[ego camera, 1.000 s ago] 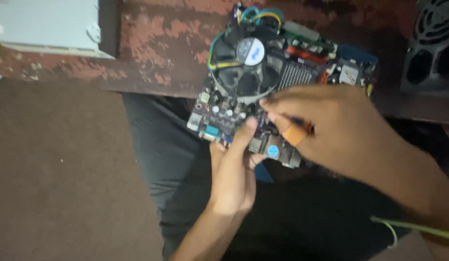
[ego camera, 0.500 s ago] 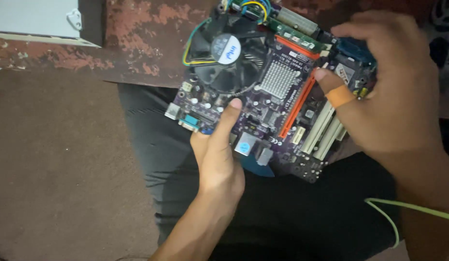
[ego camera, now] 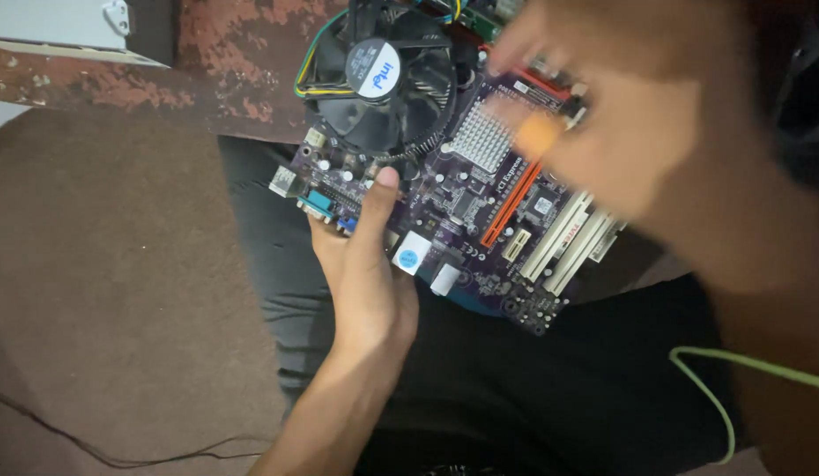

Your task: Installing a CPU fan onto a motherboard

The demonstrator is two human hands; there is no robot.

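Note:
A purple computer motherboard (ego camera: pixel 462 203) is held tilted above my lap. It carries a black cooling fan (ego camera: pixel 378 79), a small silver heatsink (ego camera: pixel 481 139), an orange slot (ego camera: pixel 511 198) and white slots (ego camera: pixel 563 238). My left hand (ego camera: pixel 365 273) grips the board's near edge from below, with the thumb pressed on top beside the port connectors. My right hand (ego camera: pixel 656 132) is motion-blurred over the board's upper right part, with an orange wrap on one finger. Whether it grips the board is unclear.
A white metal case (ego camera: pixel 48 22) lies at the top left on a worn reddish surface (ego camera: pixel 224 62). My dark trousers (ego camera: pixel 550 379) are under the board. A green cable (ego camera: pixel 718 388) loops at the right. A thin black wire (ego camera: pixel 101 449) runs over the brown floor.
The board has come closer and tilted more toward me. My right hand has left the board's right edge and swept up and left over it, now blurred. My left hand keeps its grip.

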